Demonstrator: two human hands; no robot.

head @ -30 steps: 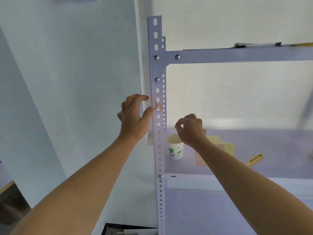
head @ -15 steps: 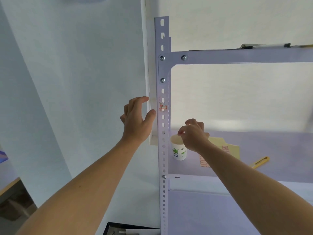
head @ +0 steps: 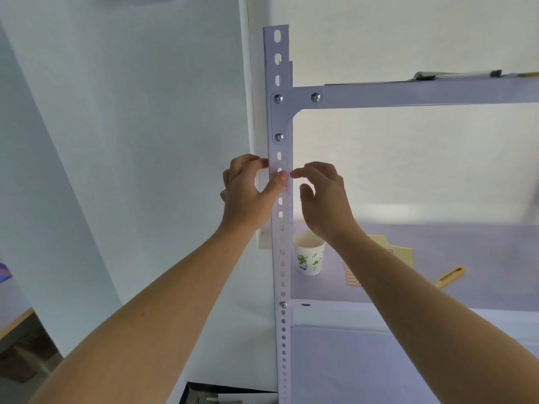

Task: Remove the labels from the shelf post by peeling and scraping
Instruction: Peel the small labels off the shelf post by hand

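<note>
On the front face of the shelf post (head: 281, 258), a little below the lowest bolt of the corner bracket, the left thumb (head: 280, 179) is pressed flat across the slotted metal. The other fingers of the left hand (head: 248, 196) are curled round the post's left edge, so the hand grips the upright. From the other side, the forefinger of the right hand (head: 325, 202) touches the post's right edge level with the left thumb tip. Its remaining fingers are bent close behind it. The right thumb sits lower, apart from the forefinger, and nothing is held between them.

Of the label (head: 280, 166) only a faint pale patch shows on the post just above the left thumb; anything under the thumb is hidden. Both bare forearms rise from the bottom corners of the view.

The post stands upright against a white wall corner and is bolted to a pale crossbeam (head: 408, 94) above the hands. Behind the right wrist, on the shelf board (head: 481, 252), a paper cup (head: 309, 258) with green print stands upright just beside the post. Further right lie a cream card (head: 401, 252) and a yellow utility knife (head: 449, 277), well apart from the cup. A dark box edge (head: 201, 393) shows at the bottom.
</note>
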